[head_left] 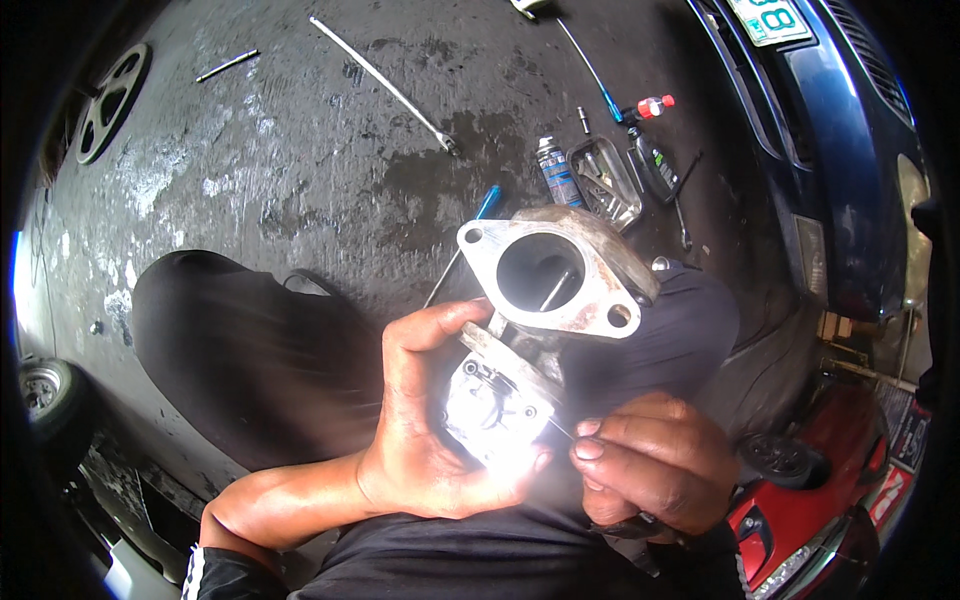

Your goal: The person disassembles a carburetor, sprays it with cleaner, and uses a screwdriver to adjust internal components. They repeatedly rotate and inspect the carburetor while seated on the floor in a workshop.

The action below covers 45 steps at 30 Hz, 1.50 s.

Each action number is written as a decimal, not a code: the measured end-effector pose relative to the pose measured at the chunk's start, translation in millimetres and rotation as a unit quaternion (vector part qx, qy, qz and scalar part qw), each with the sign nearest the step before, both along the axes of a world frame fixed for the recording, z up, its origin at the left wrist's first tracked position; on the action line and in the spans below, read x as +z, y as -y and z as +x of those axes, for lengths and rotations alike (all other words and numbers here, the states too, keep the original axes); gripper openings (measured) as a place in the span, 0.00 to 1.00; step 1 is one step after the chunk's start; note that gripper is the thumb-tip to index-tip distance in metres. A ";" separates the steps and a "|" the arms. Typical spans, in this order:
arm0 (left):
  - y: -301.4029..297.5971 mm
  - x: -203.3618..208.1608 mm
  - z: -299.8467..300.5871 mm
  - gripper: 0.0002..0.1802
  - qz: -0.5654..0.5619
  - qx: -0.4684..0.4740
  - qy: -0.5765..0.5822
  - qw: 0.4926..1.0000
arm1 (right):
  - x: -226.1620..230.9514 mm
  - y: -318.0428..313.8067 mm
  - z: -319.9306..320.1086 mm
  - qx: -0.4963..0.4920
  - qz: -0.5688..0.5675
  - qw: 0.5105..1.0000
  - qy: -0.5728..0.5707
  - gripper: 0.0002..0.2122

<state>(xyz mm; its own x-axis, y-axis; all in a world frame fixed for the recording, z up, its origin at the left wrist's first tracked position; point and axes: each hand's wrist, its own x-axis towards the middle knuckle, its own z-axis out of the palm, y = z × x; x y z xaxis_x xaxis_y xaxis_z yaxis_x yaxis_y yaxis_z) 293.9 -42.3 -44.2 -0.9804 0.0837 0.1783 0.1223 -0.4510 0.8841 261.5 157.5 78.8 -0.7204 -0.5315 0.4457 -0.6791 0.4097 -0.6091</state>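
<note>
A metal throttle body [598,292] with a two-hole flange and a round bore is held up over my lap. My left hand [415,445] is wrapped round its lower housing, thumb and fingers on either side. Bright light washes out the housing's face, so its details are hard to make out. Close beside it, my right hand [655,465] pinches a thin wire-like pick [561,428] between thumb and fingertips. The pick's tip points at the edge of the lit housing; whether it touches cannot be told. Something dark shows under the right palm, its kind unclear.
Beyond my knees on the dark floor stand a spray can [559,172], a metal tray [630,212] of small parts and a dark bottle [652,165]. A blue-handled screwdriver [488,203] and a long metal bar [380,82] lie there too. A blue car [850,110] borders the right.
</note>
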 end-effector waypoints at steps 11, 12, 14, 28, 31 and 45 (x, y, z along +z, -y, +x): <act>0.6 0.2 -0.7 0.63 -0.056 0.022 0.001 0.998 | 0.4 -4.6 -2.4 0.027 0.010 1.000 0.009 0.10; 0.7 0.4 -0.9 0.63 -0.049 0.019 0.003 0.999 | 0.2 -4.5 -3.0 0.021 0.005 1.000 0.014 0.10; -0.3 1.2 -1.0 0.62 -0.015 0.001 0.018 1.000 | -0.5 -3.7 -3.3 0.014 0.006 1.000 0.008 0.10; 3.8 5.8 -0.2 0.62 -0.089 0.011 0.023 0.996 | -5.9 0.4 3.5 -0.003 -0.004 1.000 -0.009 0.11; 2.3 6.2 -1.1 0.62 -0.058 0.002 0.028 0.998 | -6.6 0.0 3.6 -0.012 0.003 1.000 -0.021 0.11; 1.0 8.0 -6.5 0.61 0.029 -0.026 0.038 0.998 | -8.4 -1.8 8.3 -0.011 -0.003 1.000 0.012 0.15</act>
<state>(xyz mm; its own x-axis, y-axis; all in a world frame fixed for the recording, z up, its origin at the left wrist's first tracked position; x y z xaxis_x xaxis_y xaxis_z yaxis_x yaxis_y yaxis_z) 287.4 -43.2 -36.2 -0.9859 0.1270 0.1092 0.0302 -0.5064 0.8618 269.8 159.3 70.4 -0.7424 -0.5129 0.4310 -0.6549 0.4198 -0.6284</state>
